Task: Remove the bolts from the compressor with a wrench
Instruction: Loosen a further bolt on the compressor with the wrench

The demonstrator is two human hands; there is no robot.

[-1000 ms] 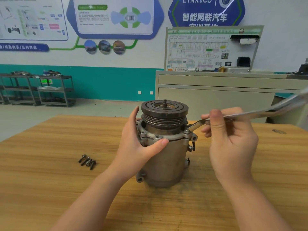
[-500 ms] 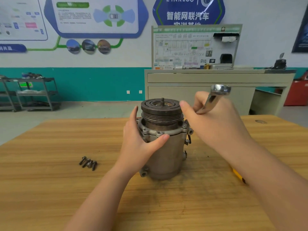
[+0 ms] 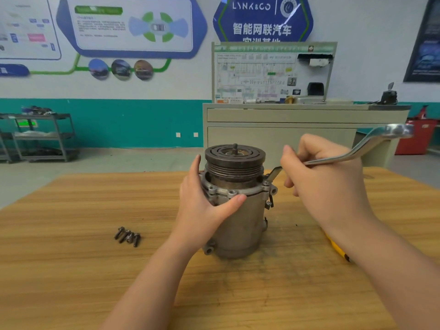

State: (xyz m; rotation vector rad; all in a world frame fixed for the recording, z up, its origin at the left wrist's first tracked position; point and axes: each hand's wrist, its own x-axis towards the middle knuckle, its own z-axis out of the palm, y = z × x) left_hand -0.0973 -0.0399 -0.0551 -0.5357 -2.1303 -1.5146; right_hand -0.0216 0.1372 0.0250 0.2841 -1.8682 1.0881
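- The wooden counter [image 3: 71,270] carries everything.
- The compressor [image 3: 234,206] stands upright at its middle, pulley end up.
- The left hand [image 3: 202,208] wraps its grip round the compressor's flange.
- The right hand [image 3: 326,184] grips the wrench [image 3: 352,154], whose near end sits at the flange's right edge.
- Loose bolts [image 3: 127,236] lie clustered on the counter, left of the compressor.

Bare counter [image 3: 71,270] along near and left edges; loose bolts [image 3: 127,236] left of compressor [image 3: 238,210]; wrench [image 3: 352,153] spanning above right side; yellow tool [image 3: 337,247] under right forearm.
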